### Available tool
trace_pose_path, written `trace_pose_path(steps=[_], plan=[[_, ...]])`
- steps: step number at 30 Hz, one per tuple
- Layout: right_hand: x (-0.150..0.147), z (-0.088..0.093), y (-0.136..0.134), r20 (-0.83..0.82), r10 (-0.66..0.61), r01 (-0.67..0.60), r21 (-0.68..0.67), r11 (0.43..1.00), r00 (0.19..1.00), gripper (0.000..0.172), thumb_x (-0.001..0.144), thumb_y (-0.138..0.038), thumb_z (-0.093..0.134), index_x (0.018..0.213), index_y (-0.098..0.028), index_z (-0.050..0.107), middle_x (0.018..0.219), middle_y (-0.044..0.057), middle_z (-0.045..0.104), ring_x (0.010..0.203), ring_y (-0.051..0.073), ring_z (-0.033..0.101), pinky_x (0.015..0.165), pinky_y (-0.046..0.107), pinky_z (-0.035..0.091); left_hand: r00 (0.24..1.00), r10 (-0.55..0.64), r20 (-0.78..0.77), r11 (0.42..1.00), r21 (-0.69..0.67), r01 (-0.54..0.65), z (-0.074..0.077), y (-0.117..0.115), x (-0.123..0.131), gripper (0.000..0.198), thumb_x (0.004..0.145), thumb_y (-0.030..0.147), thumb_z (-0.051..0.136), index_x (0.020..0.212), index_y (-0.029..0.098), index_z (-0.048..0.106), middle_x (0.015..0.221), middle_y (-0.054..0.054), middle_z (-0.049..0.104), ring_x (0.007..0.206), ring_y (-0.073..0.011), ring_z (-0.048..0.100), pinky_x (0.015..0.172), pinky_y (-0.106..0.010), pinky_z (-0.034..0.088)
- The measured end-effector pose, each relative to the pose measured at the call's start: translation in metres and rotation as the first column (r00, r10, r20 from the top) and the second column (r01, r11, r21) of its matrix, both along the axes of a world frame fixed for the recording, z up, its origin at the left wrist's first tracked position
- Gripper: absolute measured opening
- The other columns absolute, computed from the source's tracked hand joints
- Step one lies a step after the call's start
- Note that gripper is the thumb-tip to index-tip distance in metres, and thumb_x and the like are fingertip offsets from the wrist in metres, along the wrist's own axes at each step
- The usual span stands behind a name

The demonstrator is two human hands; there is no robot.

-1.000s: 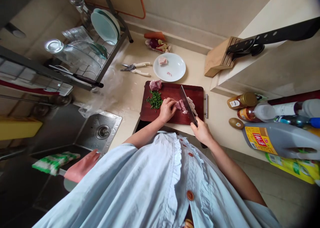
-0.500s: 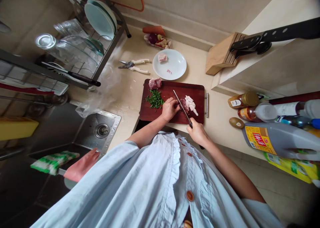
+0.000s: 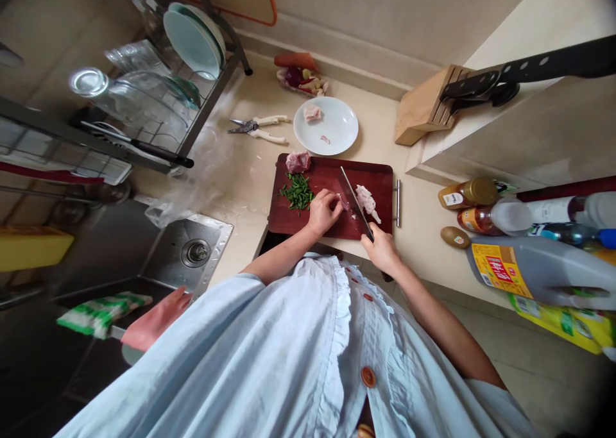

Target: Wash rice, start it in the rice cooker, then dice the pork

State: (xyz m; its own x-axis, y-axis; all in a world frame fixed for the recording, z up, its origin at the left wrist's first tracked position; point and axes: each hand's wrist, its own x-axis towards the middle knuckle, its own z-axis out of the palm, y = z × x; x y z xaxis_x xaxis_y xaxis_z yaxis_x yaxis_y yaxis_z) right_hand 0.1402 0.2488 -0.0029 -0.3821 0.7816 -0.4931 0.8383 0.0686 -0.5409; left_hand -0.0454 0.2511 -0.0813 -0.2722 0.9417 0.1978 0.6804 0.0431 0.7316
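My right hand (image 3: 380,247) is wrapped round the handle of a kitchen knife (image 3: 355,199), whose blade slants across the dark red cutting board (image 3: 332,229). Just left of the blade, my left hand (image 3: 324,212) pinches a small piece of raw meat (image 3: 342,201) against the board. Pale, fatty cut meat (image 3: 366,203) lies in a heap to the blade's right. On the board's left side is a pile of chopped green vegetable (image 3: 298,192), with a larger chunk of raw meat (image 3: 298,162) behind it.
Behind the board stand a white plate (image 3: 339,127) with two bits of meat, and pruner-like shears (image 3: 257,127). A knife block (image 3: 421,108) is at the back right. Bottles, a large jug (image 3: 539,268) and a kiwi (image 3: 455,236) line the right. The sink (image 3: 168,239) and dish rack (image 3: 192,127) are left.
The knife has shifted slightly right and its blade tilts more. My left hand has drawn slightly left, leaving more of the meat beside the blade in view.
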Motion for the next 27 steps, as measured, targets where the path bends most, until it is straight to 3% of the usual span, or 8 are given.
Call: trace_pose_path(steps=[7,12,16,22,27], plan=[[0.018,0.023,-0.012,0.007,0.097,-0.096,-0.023,0.995,0.995,0.014,0.081,-0.024,0.042,0.088,-0.022,0.053,0.062,0.0,0.054,0.057,0.015,0.051,0.055,0.023,0.032,0.999,0.033,-0.011,0.999,-0.014,-0.034,-0.001,0.002,0.001,0.011,0.08,0.023,0.062,0.071,0.018,0.058,0.074,-0.002,0.055,0.067,-0.0141,0.052,0.063,-0.026,0.043],[-0.005,0.003,0.008,0.041,0.102,-0.1,-0.055,0.993,0.994,0.018,0.081,-0.025,0.043,0.092,-0.02,0.056,0.065,0.002,0.059,0.058,0.017,0.054,0.055,0.024,0.033,0.999,0.003,-0.033,0.999,-0.033,-0.005,-0.001,0.004,-0.001,0.011,0.078,0.02,0.062,0.069,0.019,0.055,0.072,-0.002,0.055,0.069,-0.0155,0.052,0.065,-0.028,0.043],[-0.027,-0.014,0.017,0.022,0.078,-0.078,0.002,0.997,0.997,0.025,0.081,-0.027,0.045,0.102,-0.02,0.057,0.072,0.005,0.063,0.064,0.019,0.057,0.059,0.025,0.036,0.999,-0.007,-0.054,0.999,-0.042,0.005,-0.001,0.003,-0.001,0.013,0.076,0.017,0.064,0.067,0.019,0.054,0.071,-0.002,0.054,0.07,-0.0156,0.051,0.065,-0.027,0.043],[0.01,-0.01,-0.009,0.035,0.089,-0.089,-0.008,0.996,0.995,0.018,0.081,-0.025,0.041,0.091,-0.019,0.055,0.063,0.001,0.056,0.058,0.016,0.052,0.056,0.024,0.033,0.998,-0.008,-0.068,0.999,-0.032,0.006,-0.005,0.002,-0.001,0.009,0.077,0.015,0.062,0.071,0.018,0.056,0.074,-0.003,0.057,0.073,-0.0173,0.052,0.068,-0.029,0.044],[0.013,-0.003,-0.003,-0.033,-0.001,0.001,0.011,1.0,0.999,0.015,0.083,-0.03,0.041,0.085,-0.021,0.053,0.063,0.0,0.056,0.056,0.015,0.051,0.055,0.024,0.034,0.994,-0.108,-0.002,0.994,-0.03,0.108,0.002,0.004,-0.005,0.006,0.081,0.014,0.059,0.076,0.018,0.06,0.081,-0.004,0.061,0.079,-0.0171,0.057,0.074,-0.03,0.046]])
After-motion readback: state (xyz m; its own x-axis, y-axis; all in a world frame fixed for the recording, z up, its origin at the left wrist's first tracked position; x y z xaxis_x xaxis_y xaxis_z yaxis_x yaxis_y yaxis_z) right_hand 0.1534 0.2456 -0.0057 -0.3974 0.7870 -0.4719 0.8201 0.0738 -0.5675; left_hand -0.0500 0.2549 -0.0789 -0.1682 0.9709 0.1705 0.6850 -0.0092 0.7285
